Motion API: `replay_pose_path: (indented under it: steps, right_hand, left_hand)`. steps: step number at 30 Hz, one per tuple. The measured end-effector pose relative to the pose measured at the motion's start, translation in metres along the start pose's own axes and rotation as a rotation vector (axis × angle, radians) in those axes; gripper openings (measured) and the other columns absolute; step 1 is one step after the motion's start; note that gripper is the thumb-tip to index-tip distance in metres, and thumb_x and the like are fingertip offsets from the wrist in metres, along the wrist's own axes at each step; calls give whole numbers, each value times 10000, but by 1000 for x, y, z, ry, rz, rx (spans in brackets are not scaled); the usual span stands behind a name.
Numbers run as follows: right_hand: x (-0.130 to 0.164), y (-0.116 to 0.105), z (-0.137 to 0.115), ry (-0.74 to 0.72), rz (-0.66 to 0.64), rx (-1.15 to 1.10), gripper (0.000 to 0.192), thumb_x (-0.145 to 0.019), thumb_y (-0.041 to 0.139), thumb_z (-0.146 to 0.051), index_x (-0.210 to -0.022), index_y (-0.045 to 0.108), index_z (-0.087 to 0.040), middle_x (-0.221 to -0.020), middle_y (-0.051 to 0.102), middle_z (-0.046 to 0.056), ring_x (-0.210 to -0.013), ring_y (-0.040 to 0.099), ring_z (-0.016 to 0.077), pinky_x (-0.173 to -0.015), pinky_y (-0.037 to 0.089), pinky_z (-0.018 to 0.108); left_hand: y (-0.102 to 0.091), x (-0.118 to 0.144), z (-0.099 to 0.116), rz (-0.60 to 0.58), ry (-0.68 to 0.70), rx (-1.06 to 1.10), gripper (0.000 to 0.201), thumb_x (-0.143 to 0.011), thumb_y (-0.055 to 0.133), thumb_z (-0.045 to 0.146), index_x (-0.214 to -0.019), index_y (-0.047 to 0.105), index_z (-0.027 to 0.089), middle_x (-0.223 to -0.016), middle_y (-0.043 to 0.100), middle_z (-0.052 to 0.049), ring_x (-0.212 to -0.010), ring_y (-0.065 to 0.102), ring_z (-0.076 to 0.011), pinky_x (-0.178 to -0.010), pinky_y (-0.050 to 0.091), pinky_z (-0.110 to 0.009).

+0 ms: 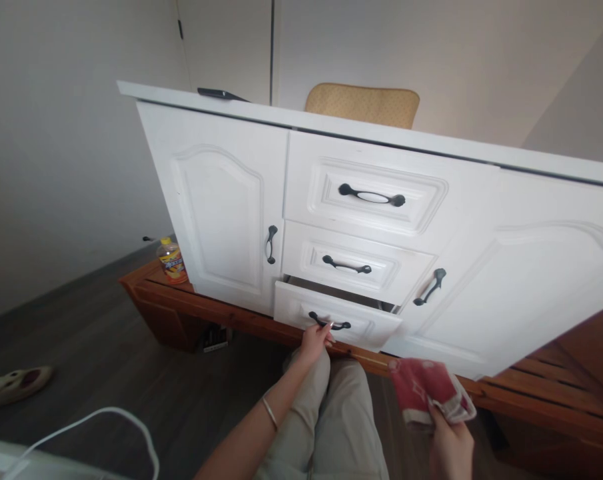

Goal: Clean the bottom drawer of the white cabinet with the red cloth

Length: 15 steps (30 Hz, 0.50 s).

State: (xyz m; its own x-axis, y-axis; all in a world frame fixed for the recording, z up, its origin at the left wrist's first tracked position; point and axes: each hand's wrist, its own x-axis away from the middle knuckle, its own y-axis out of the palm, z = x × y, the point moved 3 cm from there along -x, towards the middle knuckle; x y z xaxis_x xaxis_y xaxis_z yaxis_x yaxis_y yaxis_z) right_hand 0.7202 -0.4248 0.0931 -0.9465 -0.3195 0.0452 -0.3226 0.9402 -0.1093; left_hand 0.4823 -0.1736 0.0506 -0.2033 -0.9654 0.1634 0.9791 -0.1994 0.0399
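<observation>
My left hand point(317, 344) is closed on the dark handle point(342, 326) of the bottom drawer point(294, 305), which stands slightly pulled out of the white cabinet point(221, 207). A dark gap shows along that drawer's top edge. To the right, in front of the cabinet's lower edge, my right hand point(450, 440) grips a folded red cloth point(415, 387) with pale trim. Above the pulled drawer, the middle drawer point(391, 275) and the top drawer point(326, 180) are closed.
The cabinet rests on a low brown wooden bench point(221, 308). An orange bottle with a yellow cap point(171, 261) stands at its left end. Behind the cabinet rises a tan chair back point(364, 103). A slipper point(18, 385) and a white cable point(106, 412) appear lower left.
</observation>
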Motion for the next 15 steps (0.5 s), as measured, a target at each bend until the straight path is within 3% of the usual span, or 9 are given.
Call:
replay_pose_path:
  steps: [4,7,12,15]
  right_hand:
    - [2,33,-2,28,-6,9,608,-546,768,-480,-990,754,-65,-810,759,103,-843,693,320,-766,570,444]
    - [-2,58,1,-34,-37,26,580,-601,723,-474,-1016,757,-70,-818,766,99,-845,692,315,-769,553,424]
    - [-12,117,-14,-118,-52,129,453,-675,605,-436,-931,755,-94,-747,712,104,-806,671,338,-760,532,442]
    - [-8,160,-33,-205,-60,156,476,-700,551,-350,-1051,740,-90,-920,693,150,-937,670,365,-903,526,485]
  left_hand:
    - [5,-35,5,25,-19,-141,622,-790,612,795,-640,644,192,-714,752,-70,-587,679,-170,-633,514,-298]
    - [5,-39,7,36,-12,-256,611,-859,552,760,-618,622,204,-711,755,-65,-622,694,-179,-652,488,-289]
    - [5,0,4,23,70,-457,578,-963,468,670,-636,619,218,-691,740,-47,-695,693,-177,-708,448,-273]
    - [-1,34,-10,3,103,-591,520,-1001,465,575,-698,676,210,-788,767,-75,-801,698,-198,-770,437,-291]
